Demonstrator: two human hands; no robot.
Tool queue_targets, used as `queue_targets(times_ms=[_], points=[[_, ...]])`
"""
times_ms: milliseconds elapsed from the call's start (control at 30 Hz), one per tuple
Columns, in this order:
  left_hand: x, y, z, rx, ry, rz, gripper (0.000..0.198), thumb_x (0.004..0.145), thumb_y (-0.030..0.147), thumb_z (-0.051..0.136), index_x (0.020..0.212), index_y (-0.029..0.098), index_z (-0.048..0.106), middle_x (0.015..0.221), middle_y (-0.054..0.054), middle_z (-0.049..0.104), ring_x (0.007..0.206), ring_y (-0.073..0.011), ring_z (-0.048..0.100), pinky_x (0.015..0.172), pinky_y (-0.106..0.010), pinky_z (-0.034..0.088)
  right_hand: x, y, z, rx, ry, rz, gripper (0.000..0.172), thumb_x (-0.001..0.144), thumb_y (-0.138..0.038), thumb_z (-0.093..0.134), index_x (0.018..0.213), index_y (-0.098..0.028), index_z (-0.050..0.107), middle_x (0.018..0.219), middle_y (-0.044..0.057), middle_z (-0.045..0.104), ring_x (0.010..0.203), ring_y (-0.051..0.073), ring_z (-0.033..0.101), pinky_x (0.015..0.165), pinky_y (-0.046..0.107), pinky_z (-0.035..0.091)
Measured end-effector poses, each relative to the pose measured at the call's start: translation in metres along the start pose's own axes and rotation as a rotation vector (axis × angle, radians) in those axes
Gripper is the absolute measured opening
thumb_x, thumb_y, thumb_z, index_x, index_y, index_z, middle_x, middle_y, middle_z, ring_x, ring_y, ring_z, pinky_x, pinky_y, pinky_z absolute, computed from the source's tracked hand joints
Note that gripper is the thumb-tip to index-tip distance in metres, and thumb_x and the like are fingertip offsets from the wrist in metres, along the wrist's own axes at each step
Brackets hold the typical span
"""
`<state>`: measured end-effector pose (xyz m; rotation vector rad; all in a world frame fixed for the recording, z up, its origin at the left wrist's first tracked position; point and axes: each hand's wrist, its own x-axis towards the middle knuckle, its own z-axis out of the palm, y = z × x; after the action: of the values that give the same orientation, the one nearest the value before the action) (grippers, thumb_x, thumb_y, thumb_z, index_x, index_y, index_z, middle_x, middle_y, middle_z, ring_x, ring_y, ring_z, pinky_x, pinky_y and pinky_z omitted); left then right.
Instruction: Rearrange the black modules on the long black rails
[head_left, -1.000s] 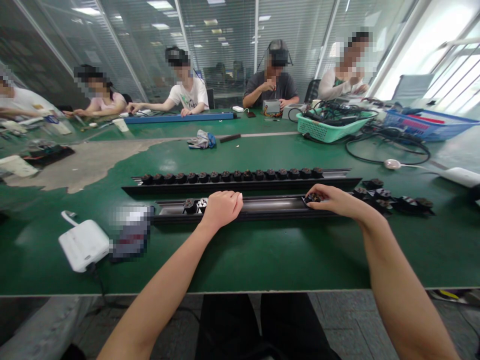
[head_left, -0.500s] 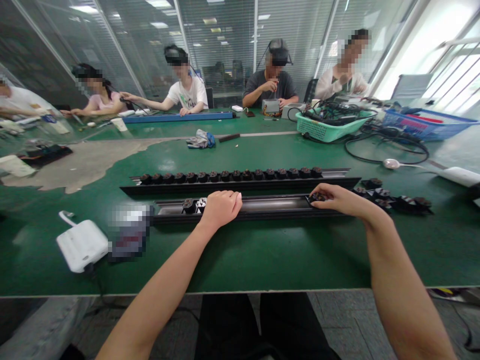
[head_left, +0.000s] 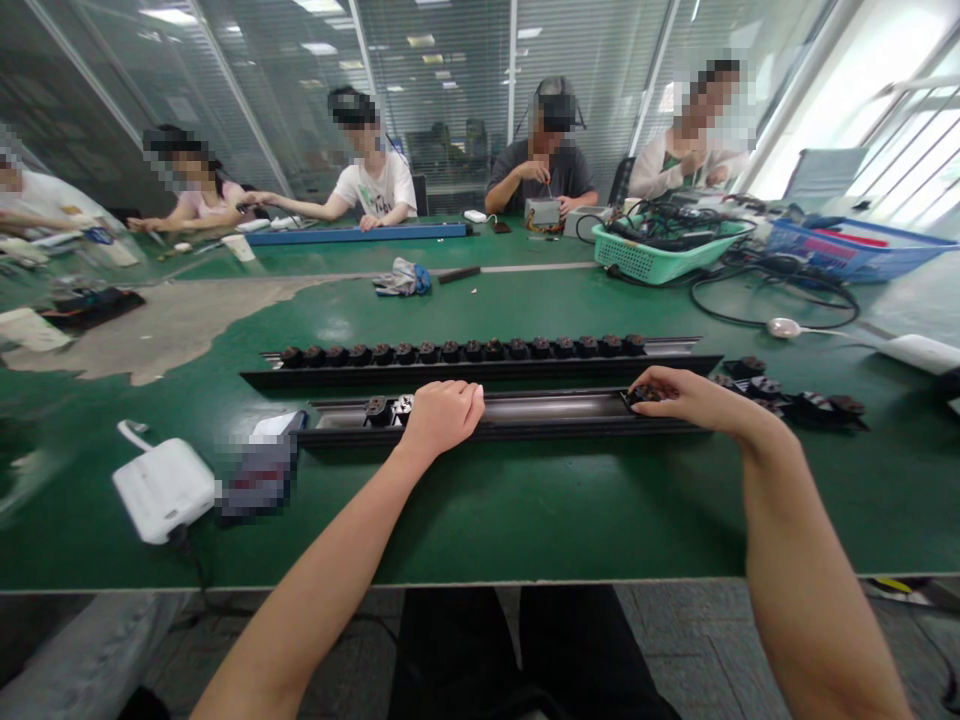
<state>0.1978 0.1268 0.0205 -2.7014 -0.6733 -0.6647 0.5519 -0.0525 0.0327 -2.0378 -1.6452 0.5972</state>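
Observation:
A long black channel rail (head_left: pixel 540 412) lies across the green table in front of me. My left hand (head_left: pixel 444 415) rests on it as a closed fist, just right of two black socket modules (head_left: pixel 390 408) seated in the rail. My right hand (head_left: pixel 679 395) pinches a black socket module (head_left: pixel 643 395) at the rail's right end, fingers curled over it. A second rail (head_left: pixel 480 362), filled with a row of several socket modules, lies just behind. Loose socket modules (head_left: pixel 780 395) are heaped to the right of my right hand.
A white box with a cable (head_left: pixel 163 488) and a blurred item sit at the left front. A green basket of cables (head_left: pixel 660 248), a blue basket (head_left: pixel 855 248) and looped black cable (head_left: pixel 780 290) are at the back right. Several people work along the far edge.
My right hand with the socket module has slid a little to the right along the rail. My left hand has stayed put.

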Motion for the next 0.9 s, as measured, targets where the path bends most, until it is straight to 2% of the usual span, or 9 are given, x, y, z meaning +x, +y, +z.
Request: queue_targets(times_ms=[600,900], points=[[0.0005,-0.0006,0.0009,-0.009,-0.011,-0.008,0.044,0.103,0.028,0.033,0.081,0.015,0.068,0.075,-0.009,0.070,0.070,-0.0206,0.065,0.063,-0.033,0.041,-0.0034,0.0054,-0.0043,0.008,0.010,0.012,0.048,0.073,-0.062,0.065,0.099,-0.021,0.066,0.070,-0.001,0.053,0.068,0.018,0.050,0.064,0.032,0.038],[0.0004,-0.0002,0.0003,-0.002,-0.003,-0.006,0.043,0.103,0.028,0.033,0.080,0.015,0.067,0.074,-0.008,0.070,0.069,-0.0196,0.065,0.062,-0.033,0.040,-0.0042,0.0044,-0.0008,-0.015,0.058,0.018,0.036,0.075,-0.052,0.065,0.095,-0.022,0.065,0.064,-0.003,0.050,0.064,0.016,0.048,0.062,0.030,0.037]])
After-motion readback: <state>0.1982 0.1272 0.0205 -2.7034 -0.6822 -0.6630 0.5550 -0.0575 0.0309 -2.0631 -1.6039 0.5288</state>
